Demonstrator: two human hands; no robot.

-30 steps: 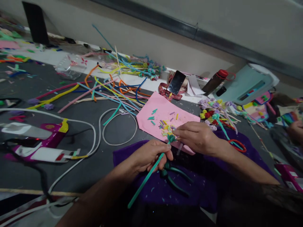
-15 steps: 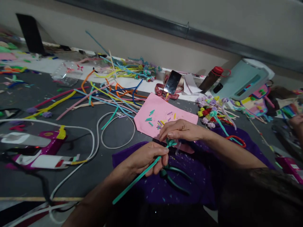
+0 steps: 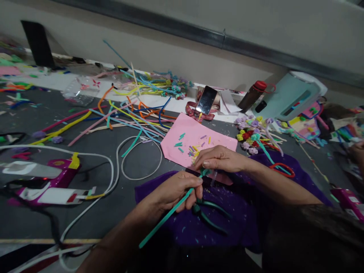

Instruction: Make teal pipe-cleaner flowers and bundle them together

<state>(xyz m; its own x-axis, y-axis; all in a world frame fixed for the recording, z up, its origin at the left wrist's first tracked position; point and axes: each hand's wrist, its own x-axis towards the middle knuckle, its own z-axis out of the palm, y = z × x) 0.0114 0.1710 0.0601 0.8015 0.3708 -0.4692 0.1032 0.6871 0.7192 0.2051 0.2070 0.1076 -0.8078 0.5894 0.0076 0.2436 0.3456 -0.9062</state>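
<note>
Pinched in my left hand [image 3: 182, 189] is a green fuzzy stem [image 3: 167, 218], which slants down to the left; its upper end has a small leafy green shape. My right hand [image 3: 217, 158] is bent over that upper end, its fingers curled and their tips partly hidden, so what they grip cannot be made out. Behind the hands lies a pink sheet [image 3: 176, 131] with small green, purple and yellow pieces on it. Dark-handled pliers [image 3: 212, 218] rest on the purple cloth [image 3: 239, 235], just below my left hand.
Colourful fuzzy stems [image 3: 127, 110] spread across the back left. Magenta glue guns [image 3: 61, 170] and a white cable [image 3: 113, 170] are at left. A phone [image 3: 206, 99], a bottle [image 3: 252, 95] and fuzzy flowers [image 3: 250, 132] stand or lie behind. Another person's hand [image 3: 356, 151] shows at right.
The green stem's lower end has shifted slightly right and down. Both hands keep nearly the same place and pose.
</note>
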